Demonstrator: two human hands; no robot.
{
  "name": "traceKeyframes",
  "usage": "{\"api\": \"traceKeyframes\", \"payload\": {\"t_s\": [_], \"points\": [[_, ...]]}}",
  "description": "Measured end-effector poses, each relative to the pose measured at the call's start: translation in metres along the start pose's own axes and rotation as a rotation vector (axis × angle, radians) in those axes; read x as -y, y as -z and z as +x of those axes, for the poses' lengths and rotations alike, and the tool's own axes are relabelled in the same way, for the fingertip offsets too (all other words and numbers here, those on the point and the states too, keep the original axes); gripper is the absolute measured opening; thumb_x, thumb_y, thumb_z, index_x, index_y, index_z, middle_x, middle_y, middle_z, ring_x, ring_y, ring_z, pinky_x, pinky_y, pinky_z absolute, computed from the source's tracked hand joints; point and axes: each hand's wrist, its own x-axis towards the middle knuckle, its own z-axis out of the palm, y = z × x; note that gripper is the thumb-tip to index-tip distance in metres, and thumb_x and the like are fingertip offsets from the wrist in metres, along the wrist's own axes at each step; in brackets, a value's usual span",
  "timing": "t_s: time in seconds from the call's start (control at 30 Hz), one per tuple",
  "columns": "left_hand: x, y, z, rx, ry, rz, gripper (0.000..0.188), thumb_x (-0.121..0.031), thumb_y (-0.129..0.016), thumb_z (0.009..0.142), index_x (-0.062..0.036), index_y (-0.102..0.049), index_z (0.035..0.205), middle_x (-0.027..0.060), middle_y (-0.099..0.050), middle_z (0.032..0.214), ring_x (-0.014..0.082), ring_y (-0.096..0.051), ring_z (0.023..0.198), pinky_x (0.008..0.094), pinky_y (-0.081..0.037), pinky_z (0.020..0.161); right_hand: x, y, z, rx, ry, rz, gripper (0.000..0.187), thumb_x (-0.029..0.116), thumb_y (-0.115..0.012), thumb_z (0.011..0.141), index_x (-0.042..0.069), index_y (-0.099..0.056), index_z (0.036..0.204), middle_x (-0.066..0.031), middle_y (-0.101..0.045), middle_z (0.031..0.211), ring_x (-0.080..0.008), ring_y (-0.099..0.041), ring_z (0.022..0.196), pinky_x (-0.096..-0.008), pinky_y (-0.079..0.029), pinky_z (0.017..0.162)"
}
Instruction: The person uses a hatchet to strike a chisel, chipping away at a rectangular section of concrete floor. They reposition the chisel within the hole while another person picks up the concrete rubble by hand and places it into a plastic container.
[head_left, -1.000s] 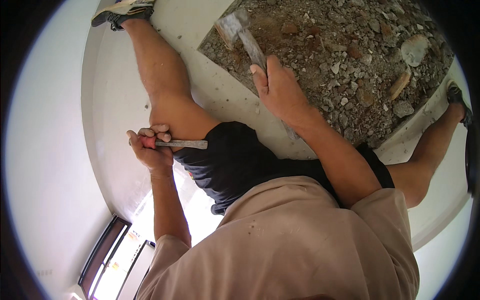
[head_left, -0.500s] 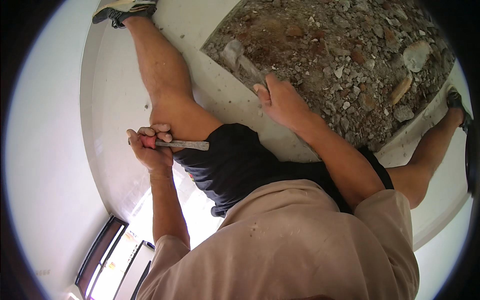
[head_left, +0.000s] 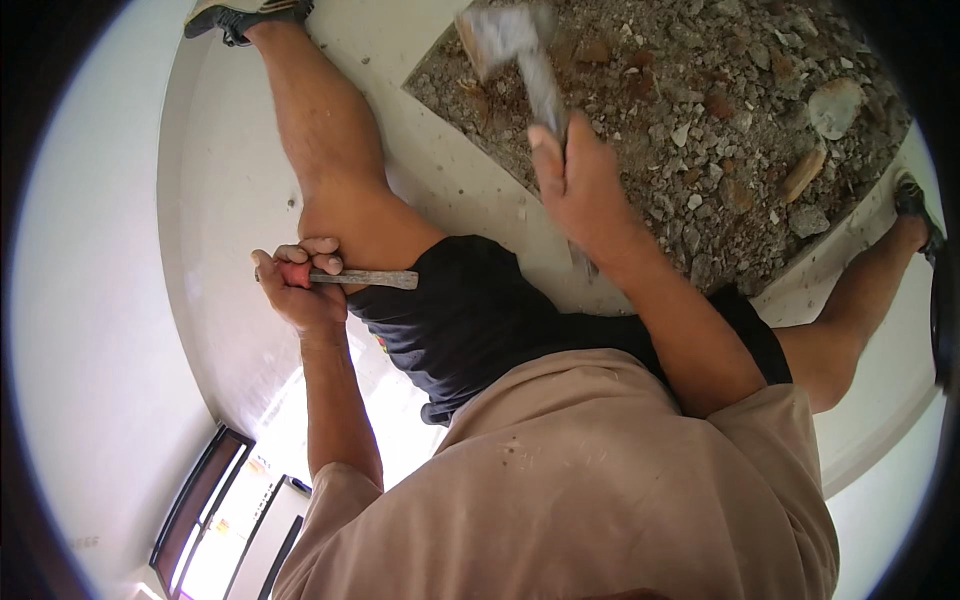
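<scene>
My left hand (head_left: 312, 303) is closed around the red grip of a flat chisel (head_left: 372, 279). The chisel's worn metal blade points right, over my bare thigh and the edge of my black shorts. Out over the near left part of a rubble patch (head_left: 690, 120), my right hand (head_left: 592, 195) grips a hammer (head_left: 508, 38) by its handle. Motion smears the hammer's grey head, which is held up above the broken ground and apart from the chisel. The lower end of the handle shows below my right wrist.
White floor tiles (head_left: 430, 170) border the rubble, with small crumbs scattered on them. Among the debris lie a pale round chunk (head_left: 835, 108) and a tan elongated piece (head_left: 803, 177). My legs spread to either side. A white wall (head_left: 90, 280) rises at left, near a bright dark-framed opening (head_left: 205, 510).
My right hand has moved slightly up and to the right, and the hammer's head has swung upward and looks larger. The left hand and its chisel have barely shifted.
</scene>
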Motion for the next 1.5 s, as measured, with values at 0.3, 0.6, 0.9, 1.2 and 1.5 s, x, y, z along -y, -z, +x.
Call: {"api": "traceKeyframes", "payload": {"t_s": [0.3, 0.6, 0.9, 1.2, 1.5], "points": [[-0.001, 0.001, -0.007, -0.034, 0.010, 0.035, 0.057, -0.050, -0.039, 0.107, -0.0064, -0.054, 0.074, 0.0285, -0.070, 0.076, 0.0278, -0.060, 0.052, 0.0372, -0.053, 0.065, 0.033, 0.031, 0.011, 0.012, -0.016, 0.035, 0.035, 0.028, -0.055, 0.104, -0.005, -0.051, 0.097, -0.0279, -0.061, 0.068, -0.0508, -0.063, 0.067, -0.0556, -0.049, 0.060], [-0.001, 0.002, -0.006, -0.027, 0.021, 0.067, 0.055, -0.049, -0.039, 0.107, -0.0065, -0.054, 0.075, 0.0287, -0.070, 0.077, 0.0280, -0.061, 0.053, 0.0379, -0.053, 0.064, 0.016, 0.039, 0.000, 0.154, 0.031, -0.097, 0.029, 0.023, -0.056, 0.103, -0.004, -0.050, 0.098, -0.0253, -0.057, 0.068, -0.0331, -0.060, 0.057, -0.0470, -0.046, 0.055], [-0.009, -0.025, 0.007, -0.039, -0.016, 0.083, 0.055, -0.051, -0.040, 0.106, -0.0074, -0.053, 0.075, 0.0271, -0.070, 0.078, 0.0260, -0.058, 0.056, 0.0362, -0.052, 0.063, -0.021, 0.040, -0.025, 0.407, -0.112, -0.279, 0.026, 0.020, -0.056, 0.103, -0.005, -0.051, 0.102, -0.0156, -0.054, 0.064, -0.0203, -0.057, 0.055, -0.0368, -0.044, 0.050], [-0.009, -0.026, -0.001, 0.012, 0.027, 0.033, 0.055, -0.049, -0.041, 0.106, -0.0053, -0.054, 0.075, 0.0299, -0.070, 0.079, 0.0299, -0.063, 0.054, 0.0406, -0.056, 0.067, -0.078, 0.022, -0.066, 0.264, -0.002, -0.343, 0.032, 0.026, -0.061, 0.101, -0.005, -0.052, 0.099, -0.0256, -0.060, 0.069, -0.0441, -0.061, 0.062, -0.0496, -0.044, 0.056], [-0.002, -0.024, 0.000, -0.032, 0.025, -0.009, 0.054, -0.047, -0.041, 0.107, -0.0046, -0.053, 0.076, 0.0299, -0.070, 0.079, 0.0305, -0.063, 0.054, 0.0427, -0.057, 0.067, -0.028, 0.043, -0.058, 0.012, -0.043, -0.100, 0.035, 0.031, -0.054, 0.104, -0.002, -0.048, 0.095, -0.0292, -0.062, 0.072, -0.0494, -0.064, 0.068, -0.0535, -0.049, 0.060]]}}
